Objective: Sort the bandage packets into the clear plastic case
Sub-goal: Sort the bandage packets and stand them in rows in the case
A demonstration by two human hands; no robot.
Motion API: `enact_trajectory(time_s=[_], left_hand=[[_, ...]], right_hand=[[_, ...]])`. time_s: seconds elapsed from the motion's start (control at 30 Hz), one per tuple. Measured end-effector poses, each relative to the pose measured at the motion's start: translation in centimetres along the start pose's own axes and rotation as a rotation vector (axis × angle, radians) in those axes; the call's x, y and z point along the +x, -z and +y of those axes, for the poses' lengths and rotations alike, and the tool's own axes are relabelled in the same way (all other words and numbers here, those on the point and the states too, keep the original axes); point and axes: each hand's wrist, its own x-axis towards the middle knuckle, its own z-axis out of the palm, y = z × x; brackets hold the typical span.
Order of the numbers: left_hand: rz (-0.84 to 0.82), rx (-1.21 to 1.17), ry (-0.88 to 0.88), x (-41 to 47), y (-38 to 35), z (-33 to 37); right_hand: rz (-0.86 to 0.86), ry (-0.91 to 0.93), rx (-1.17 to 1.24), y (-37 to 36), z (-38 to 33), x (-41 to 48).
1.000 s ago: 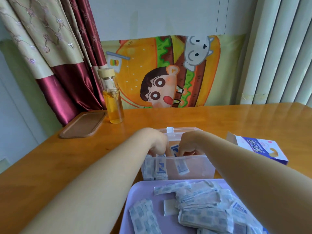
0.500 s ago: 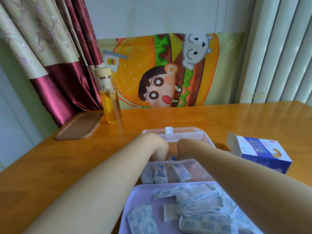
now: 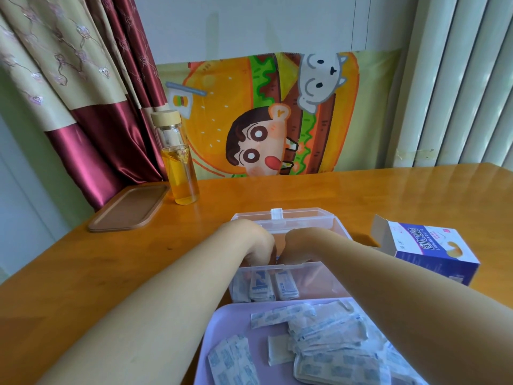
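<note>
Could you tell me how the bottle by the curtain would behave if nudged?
The bottle is tall and narrow, so it would probably tip rather than slide. The liquid fills only its lower part, which should steady it somewhat. Looks like glass, so likely fragile.

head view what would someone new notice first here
At the centre, the left hand and right hand dip into the clear plastic case, their fingers hidden behind its rim. Just in front, a lilac tray holds a loose heap of bandage packets. Behind the table hangs a bright cartoon burger cloth, with a bottle of yellow liquid standing at its left.
</note>
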Motion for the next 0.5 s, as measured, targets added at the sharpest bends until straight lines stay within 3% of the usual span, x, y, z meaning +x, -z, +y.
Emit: enact_trajectory(time_s=[0.5], left_hand=[[0.092, -0.022, 0.037, -0.34, -0.22, -0.13]], right_hand=[[0.019, -0.041, 0.108, -0.37, 0.68, 0.97]])
